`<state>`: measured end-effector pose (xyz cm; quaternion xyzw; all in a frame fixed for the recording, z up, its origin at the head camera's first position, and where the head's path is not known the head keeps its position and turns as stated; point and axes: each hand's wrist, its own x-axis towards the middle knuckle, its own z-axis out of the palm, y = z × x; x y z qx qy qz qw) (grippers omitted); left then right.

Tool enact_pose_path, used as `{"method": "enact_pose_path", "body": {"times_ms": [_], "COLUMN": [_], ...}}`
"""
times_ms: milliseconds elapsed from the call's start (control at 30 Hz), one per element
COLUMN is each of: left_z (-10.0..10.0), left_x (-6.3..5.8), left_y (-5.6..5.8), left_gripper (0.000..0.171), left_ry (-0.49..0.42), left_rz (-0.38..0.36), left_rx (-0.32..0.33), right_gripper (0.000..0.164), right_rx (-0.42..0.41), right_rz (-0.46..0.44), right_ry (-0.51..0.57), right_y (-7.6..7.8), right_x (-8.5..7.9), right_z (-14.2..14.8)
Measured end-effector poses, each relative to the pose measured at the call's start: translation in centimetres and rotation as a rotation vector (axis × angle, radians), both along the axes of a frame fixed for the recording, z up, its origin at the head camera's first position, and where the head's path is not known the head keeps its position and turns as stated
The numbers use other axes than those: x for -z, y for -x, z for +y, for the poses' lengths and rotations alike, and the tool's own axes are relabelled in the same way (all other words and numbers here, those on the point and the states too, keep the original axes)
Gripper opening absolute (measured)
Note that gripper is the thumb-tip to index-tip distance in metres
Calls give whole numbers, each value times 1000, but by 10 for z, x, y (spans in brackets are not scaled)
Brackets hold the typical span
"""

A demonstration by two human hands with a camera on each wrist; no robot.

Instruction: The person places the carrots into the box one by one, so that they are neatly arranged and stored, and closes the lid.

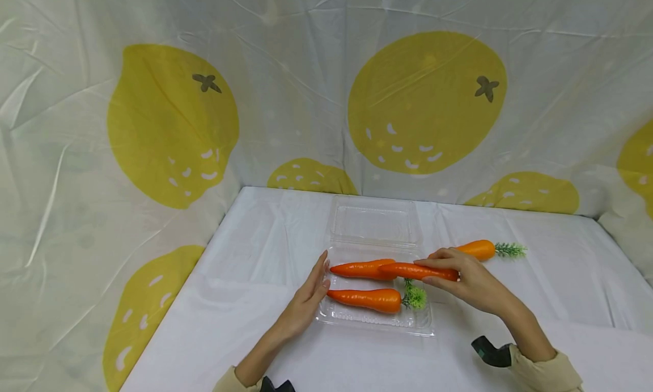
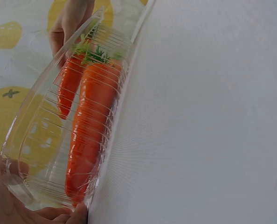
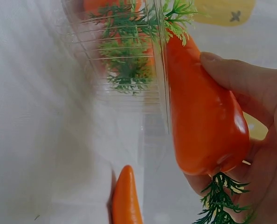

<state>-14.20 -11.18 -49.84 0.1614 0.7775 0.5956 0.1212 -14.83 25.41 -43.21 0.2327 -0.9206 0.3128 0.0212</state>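
Observation:
A clear plastic clamshell box [image 1: 374, 326] lies with its lid folded back on a white cloth. Inside are two orange toy carrots: the near carrot [image 1: 364, 300] and the far carrot [image 1: 357, 269], tips pointing left and green tops at the right. My left hand [image 1: 301, 304] rests against the box's left wall with its fingers stretched along it. Between thumb and fingers, my right hand [image 1: 476, 281] holds a third carrot [image 3: 206, 116] by its thick end, over the box's right rim. Its tip points left and overlaps the far carrot in the head view.
Another carrot [image 1: 478, 249] with a green top lies on the cloth to the right of the box, beyond my right hand. The box's lid [image 1: 374, 225] lies flat behind it. Lemon-print curtains [image 1: 306, 97] stand at the back and sides.

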Motion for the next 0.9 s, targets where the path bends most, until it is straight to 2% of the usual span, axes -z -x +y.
{"method": "enact_pose_path", "body": {"times_ms": [900], "left_z": [0], "left_x": [-1], "left_y": [0], "left_gripper": [63], "left_ry": [-2], "left_rz": [7], "left_rx": [0], "right_gripper": [35], "right_rx": [-11], "right_rz": [86], "right_ry": [12], "right_y": [1], "right_x": [6], "right_z": [-11]}}
